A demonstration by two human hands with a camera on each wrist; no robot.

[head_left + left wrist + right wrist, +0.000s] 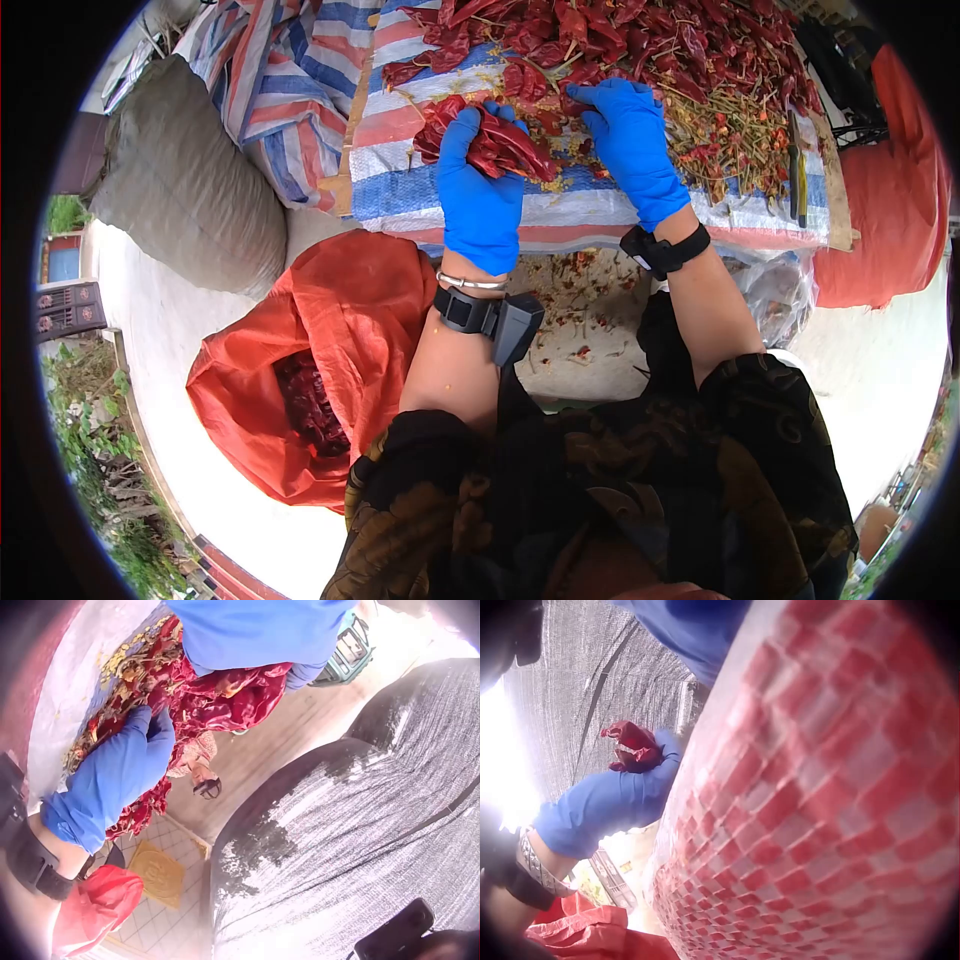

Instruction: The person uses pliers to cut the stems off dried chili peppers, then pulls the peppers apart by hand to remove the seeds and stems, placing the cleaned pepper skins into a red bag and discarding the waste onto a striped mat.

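Observation:
My left hand (478, 205), in a blue glove, holds a bunch of dried red chilies (505, 150) above the near part of the striped sheet (400, 200). The thumb lies across the top of the bunch. To its right, my gloved right hand (635, 145) reaches to the edge of the chili pile (660, 35), thumb and forefinger pinching at a dried chili (571, 104). In the left wrist view the right hand (112, 780) has its fingertips among the chilies. The right wrist view shows the held bunch (636, 746) jutting above the left hand (626, 799).
Loose stems and chili bits (730, 150) lie right of my right hand, with a yellow-and-black tool (798, 180) beside them. An open red sack (300, 300) with chilies inside stands at lower left. A grey full sack (190, 180) and another red sack (880, 220) flank the work surface.

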